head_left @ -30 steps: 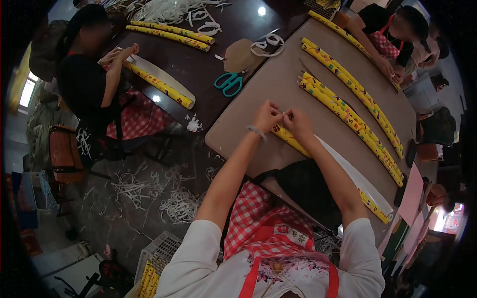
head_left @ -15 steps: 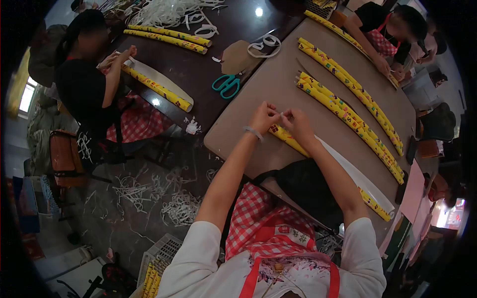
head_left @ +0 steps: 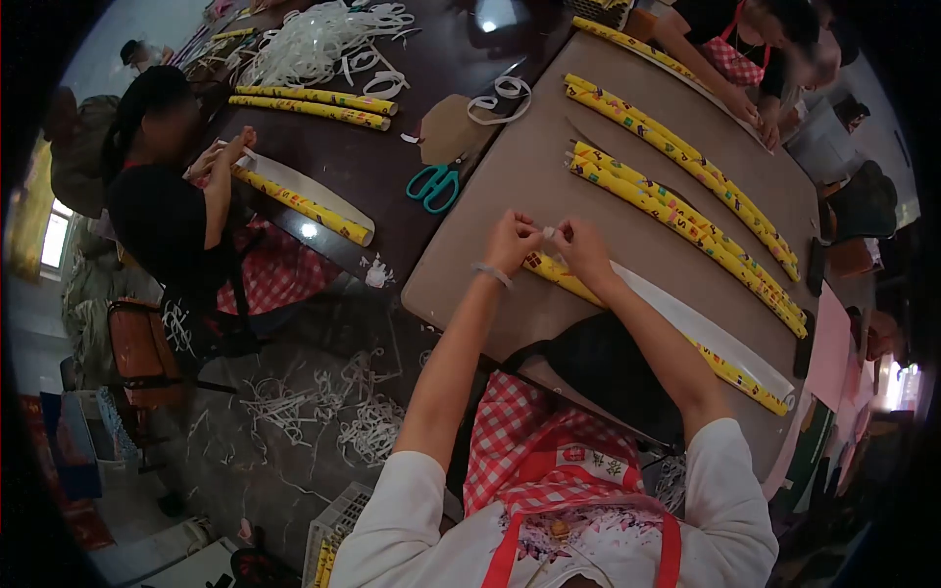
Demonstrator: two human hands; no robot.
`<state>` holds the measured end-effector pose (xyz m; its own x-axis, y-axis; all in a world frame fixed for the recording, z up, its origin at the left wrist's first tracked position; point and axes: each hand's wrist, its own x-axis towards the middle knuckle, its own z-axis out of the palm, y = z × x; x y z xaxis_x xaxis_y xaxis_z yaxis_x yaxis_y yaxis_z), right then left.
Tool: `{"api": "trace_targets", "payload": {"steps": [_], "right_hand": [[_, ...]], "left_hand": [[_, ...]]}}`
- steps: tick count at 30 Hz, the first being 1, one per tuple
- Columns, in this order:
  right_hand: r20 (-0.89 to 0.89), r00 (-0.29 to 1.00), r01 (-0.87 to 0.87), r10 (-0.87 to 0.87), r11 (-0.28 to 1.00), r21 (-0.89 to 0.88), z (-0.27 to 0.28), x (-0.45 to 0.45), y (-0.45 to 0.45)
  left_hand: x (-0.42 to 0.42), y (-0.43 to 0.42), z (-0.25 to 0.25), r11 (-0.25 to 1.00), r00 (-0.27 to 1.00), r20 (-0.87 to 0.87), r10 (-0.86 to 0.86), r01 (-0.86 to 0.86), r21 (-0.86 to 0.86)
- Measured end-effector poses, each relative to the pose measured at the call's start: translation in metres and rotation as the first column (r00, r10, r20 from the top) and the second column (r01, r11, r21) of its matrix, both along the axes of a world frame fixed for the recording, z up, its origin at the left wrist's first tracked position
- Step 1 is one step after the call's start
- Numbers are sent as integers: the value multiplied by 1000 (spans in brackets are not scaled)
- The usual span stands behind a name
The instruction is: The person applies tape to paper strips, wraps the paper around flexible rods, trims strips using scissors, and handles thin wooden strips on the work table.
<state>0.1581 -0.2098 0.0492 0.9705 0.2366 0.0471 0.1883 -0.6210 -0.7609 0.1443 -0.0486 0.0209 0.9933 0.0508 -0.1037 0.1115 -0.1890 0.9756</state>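
My left hand [head_left: 514, 242] and my right hand [head_left: 582, 251] are close together over the brown table. Between their pinched fingertips is a small piece of whitish strip [head_left: 549, 233], with a narrow gap between the hands. Just below them lies the upper end of a yellow patterned roll [head_left: 566, 279], which runs down to the right under my right forearm. White sheet material [head_left: 676, 309] extends beside this roll. Farther right on the table, several yellow tubes [head_left: 686, 216] lie in bundles.
Teal scissors [head_left: 432, 186] lie on the dark table [head_left: 392, 216] at the left. A co-worker [head_left: 162, 206] handles another yellow roll [head_left: 304, 204] there. Another person [head_left: 730, 73] works at the far right. A black bag [head_left: 603, 367] lies at the table's near edge. White strips [head_left: 323, 44] are piled at the back.
The camera view has shifted, moving the scene slightly. My hands stay close together, and the whitish strip between my fingertips shows more clearly.
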Motion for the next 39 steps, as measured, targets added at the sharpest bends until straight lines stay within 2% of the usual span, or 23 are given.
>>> {"api": "trace_targets", "payload": {"steps": [3, 5, 9, 16, 18, 20, 22, 24, 25, 27, 28, 30, 33, 37, 39], "right_hand": [[-13, 1000, 0, 0, 1000, 1, 0, -1, -5], [39, 999, -19, 19, 1000, 7, 4, -4, -8], [23, 999, 50, -49, 998, -36, 17, -9, -29], [-92, 990, 102, -110, 991, -87, 31, -33, -105], [308, 944, 162, -117, 979, -126, 42, -29, -100], [404, 914, 46, -38, 999, -10, 69, -16, -74], [517, 847, -131, 122, 991, -18, 77, 7, -45], [461, 849, -221, 261, 965, -138, 57, 36, -20], [466, 846, -221, 258, 966, -134, 57, 43, -10], [54, 918, -355, 394, 873, -335, 59, 51, 4], [57, 917, -356, 396, 873, -333, 61, 53, 7], [-117, 888, -438, 445, 740, -511, 61, 55, 13], [-174, 867, -484, 467, 706, -517, 57, 55, 12], [-161, 862, -491, 480, 713, -500, 49, 58, 7], [-173, 819, -550, 547, 663, -508, 46, 62, 6]], "left_hand": [[1, 0, -1, 1000, 1000, -5, 2, -2, -11], [1, 0, -1, 1000, 1000, -8, 2, -2, 7], [0, 1, 3, 1000, 1000, -18, 3, -3, -28], [-6, 0, 13, 1000, 1000, -4, 6, -6, -1], [-6, 0, 12, 1000, 1000, -8, 6, -6, -10], [-7, -2, 10, 1000, 1000, -14, 14, -14, -17], [-6, -1, 8, 999, 1000, -11, 21, -22, -47], [-6, 0, 7, 998, 1000, -20, 13, -15, -60], [-5, 0, 7, 997, 1000, -30, 5, -7, -80], [-6, -1, 7, 995, 1000, -9, 6, -7, -98], [-5, -1, 7, 992, 1000, 8, 8, -7, -123], [-5, -1, 11, 995, 1000, -12, 16, -17, -95], [-5, 0, 13, 995, 999, -47, 17, -21, -94], [-4, 1, 12, 992, 999, -49, 5, -11, -123], [-4, 0, 13, 994, 999, -46, 15, -20, -111]]}}
